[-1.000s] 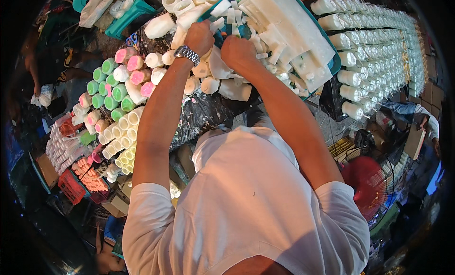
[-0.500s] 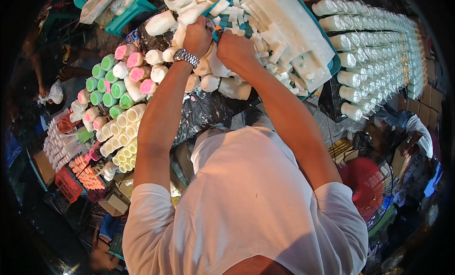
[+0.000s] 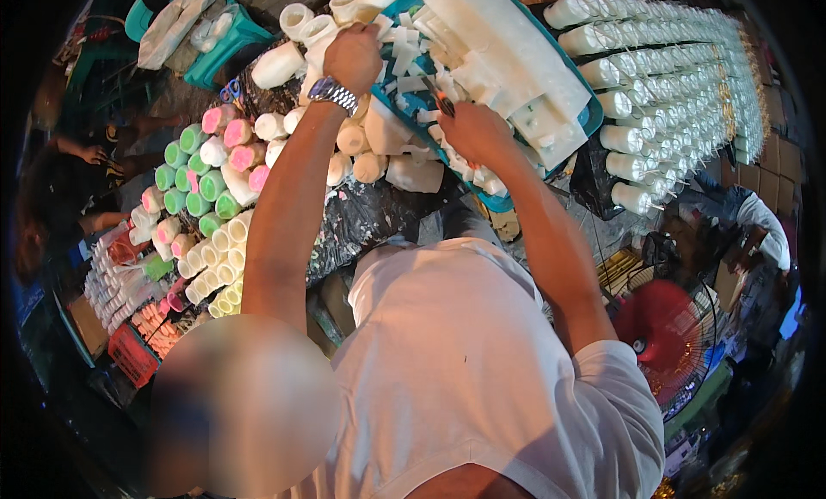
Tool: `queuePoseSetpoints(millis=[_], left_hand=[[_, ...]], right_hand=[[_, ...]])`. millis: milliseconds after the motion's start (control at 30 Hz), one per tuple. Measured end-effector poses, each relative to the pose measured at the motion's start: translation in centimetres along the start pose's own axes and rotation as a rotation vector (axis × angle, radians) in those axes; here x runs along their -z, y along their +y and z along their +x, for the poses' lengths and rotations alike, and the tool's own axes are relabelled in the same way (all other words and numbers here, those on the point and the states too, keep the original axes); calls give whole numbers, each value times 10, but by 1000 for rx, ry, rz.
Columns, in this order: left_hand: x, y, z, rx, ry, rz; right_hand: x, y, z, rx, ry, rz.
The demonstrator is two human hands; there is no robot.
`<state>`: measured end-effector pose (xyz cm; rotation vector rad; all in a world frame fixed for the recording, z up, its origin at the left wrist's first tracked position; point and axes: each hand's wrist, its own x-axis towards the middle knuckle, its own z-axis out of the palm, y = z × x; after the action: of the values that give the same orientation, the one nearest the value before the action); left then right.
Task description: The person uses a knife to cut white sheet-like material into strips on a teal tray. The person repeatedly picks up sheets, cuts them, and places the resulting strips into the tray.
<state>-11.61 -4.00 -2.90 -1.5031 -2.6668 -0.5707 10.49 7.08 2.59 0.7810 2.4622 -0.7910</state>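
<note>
Starting far left: a red latticed plastic basket (image 3: 133, 357), with small orange cylinders (image 3: 157, 320) heaped just beside. Above those, a bundle of slim whitish sticks (image 3: 116, 292). Moving right, into the colour: stubby cylinders with bright green ends (image 3: 198, 205), stacked on their sides, right up against pale cylinders with pink ends (image 3: 237, 132). Below, a cluster of hollow cream-yellow tubes (image 3: 212, 258); up top, blue-handled scissors (image 3: 231, 91) near a turquoise plastic seat (image 3: 225, 56).

On to the left hand (image 3: 353, 60) — silver metal wristwatch (image 3: 333, 95) on the wrist — at the left edge of a turquoise plastic tray (image 3: 594, 113), among chunky off-white cylinders (image 3: 351, 139). Fingers bent and turned away from view; cannot tell whether pinching anything. Beneath the forearm, a crumpled black plastic sheet (image 3: 361, 202) flecked with pale bits.

Over the tray, the right hand (image 3: 475, 133) — fingers closed firmly round an orange-and-black cutter (image 3: 444, 103), thin tip pointing up and left above the tray's left half. Close by, loose white waxy strips (image 3: 406, 50), and to the right, broad white slabs (image 3: 516, 69) overlapping lengthwise.

Past the rim, long rows of glossy white cylinders (image 3: 624, 138) with thin strands. Lower right, a red-bladed fan (image 3: 658, 331) in a wire cage; beyond, a person in a white shirt (image 3: 764, 228).
</note>
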Motion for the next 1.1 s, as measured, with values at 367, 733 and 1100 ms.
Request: queuePoseSetpoints(millis=[367,733,1100], left_hand=[[-27,94,130,-661,-399,384],[22,102,97,-400,-495,93],[39,103,29,11,-404,-77]], right_hand=[[-20,89,-94,-29,352,198],[-21,102,-95,16,479,357],[-12,121,-62,-104,415,70]])
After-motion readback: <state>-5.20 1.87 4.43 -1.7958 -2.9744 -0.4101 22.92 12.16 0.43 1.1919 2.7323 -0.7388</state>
